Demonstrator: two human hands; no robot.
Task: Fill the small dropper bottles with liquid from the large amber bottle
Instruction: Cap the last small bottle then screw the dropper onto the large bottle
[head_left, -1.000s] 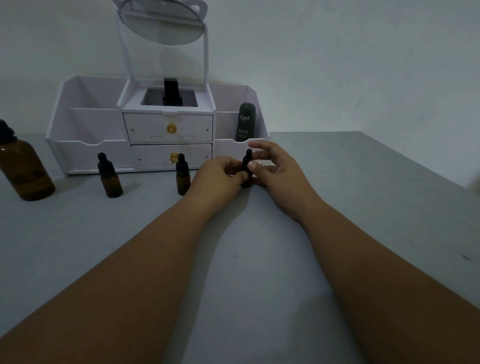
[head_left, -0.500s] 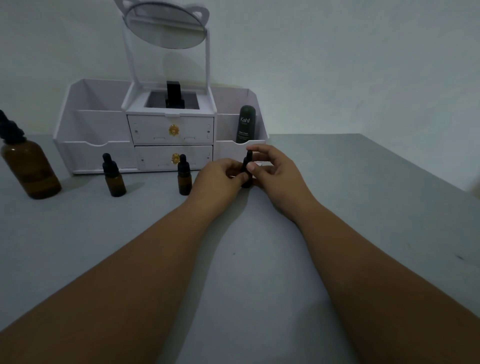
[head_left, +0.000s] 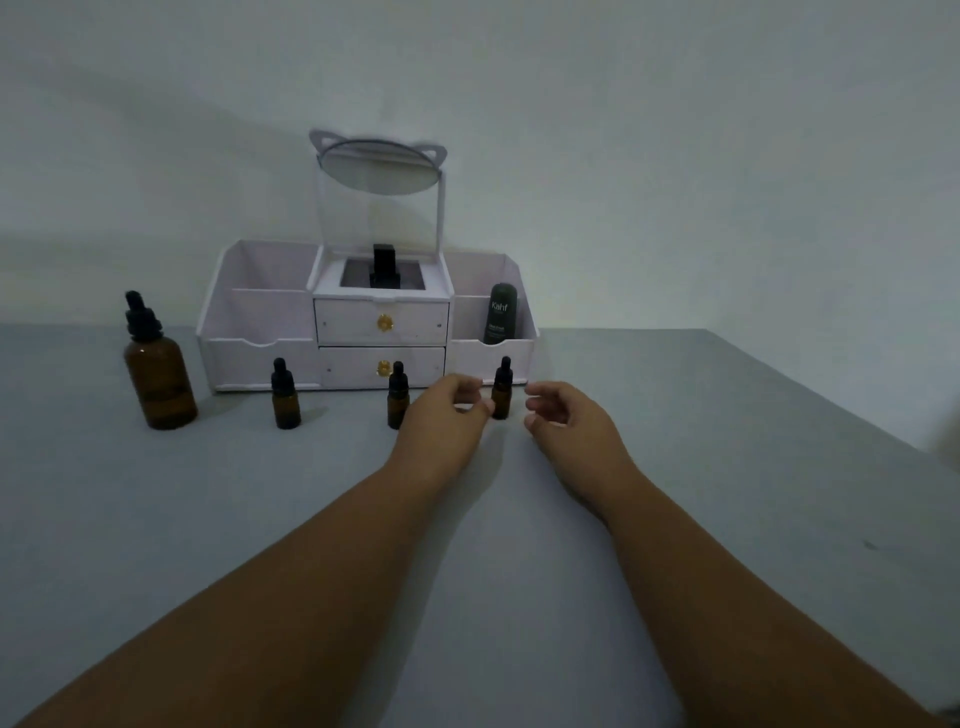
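- While three small dropper bottles (head_left: 285, 402) stand on the surface (head_left: 675, 467), one large amber bottle (head_left: 160, 384) stands leftmost.
- Left hand (head_left: 441, 415) and right hand (head_left: 566, 423) flank the rightmost dropper bottle (head_left: 501, 397), fingers loosely curled, empty.

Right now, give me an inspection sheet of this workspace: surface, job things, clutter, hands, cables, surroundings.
Surface: grey table, dimly lit.
Job's things: large amber bottle far left; left dropper bottle, middle dropper bottle, right dropper bottle; all upright, capped.
Clutter: white organizer with mirror, Kahf tube in right compartment, black container centre top.
Hands: left hand and right hand flank right dropper bottle, loosely curled, holding nothing.
Cables: nothing seen.
Surroundings: plain wall.
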